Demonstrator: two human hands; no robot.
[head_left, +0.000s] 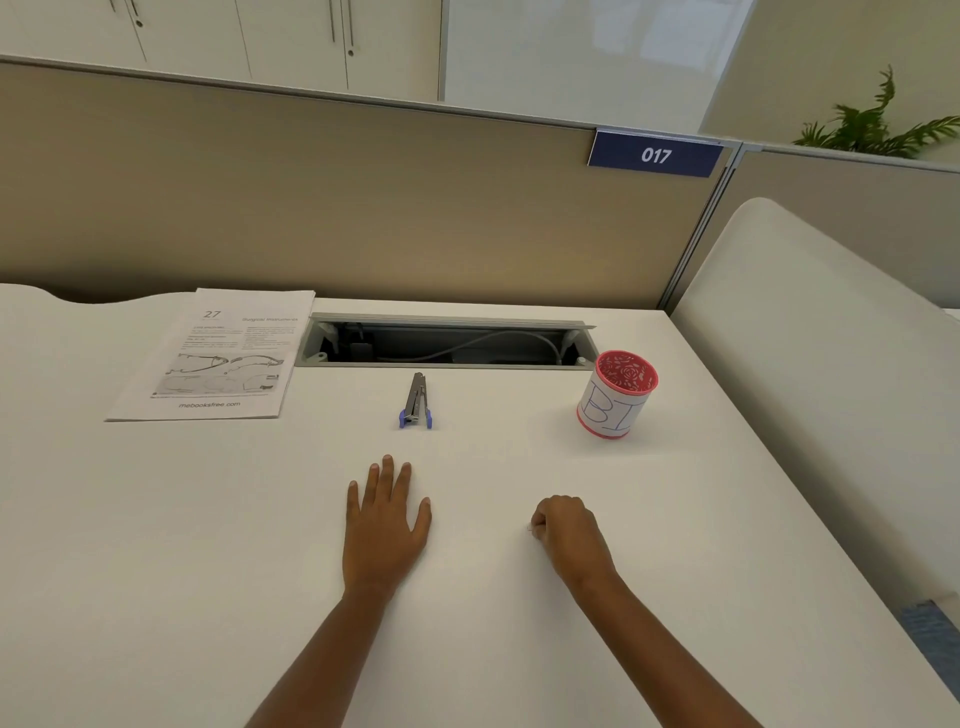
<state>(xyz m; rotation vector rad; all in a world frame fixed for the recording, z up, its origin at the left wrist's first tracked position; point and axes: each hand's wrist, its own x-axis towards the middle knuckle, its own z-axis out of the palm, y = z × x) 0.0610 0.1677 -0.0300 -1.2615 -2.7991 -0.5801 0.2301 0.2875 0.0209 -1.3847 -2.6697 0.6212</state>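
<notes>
Cable (493, 340) lies in desk tray (441, 365) behind stapler (415, 402).

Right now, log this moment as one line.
left hand flat on white desk | right hand fingers curled on desk | grey metal blue-ended tool untouched ahead of left hand | pink paper-wrapped cup at right

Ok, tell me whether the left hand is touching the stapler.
Apart. The head view shows bare desk between the left hand and the stapler.

Stapler (415, 402) grey, purple tips; cup (618, 395) red, rose-patterned.
</notes>
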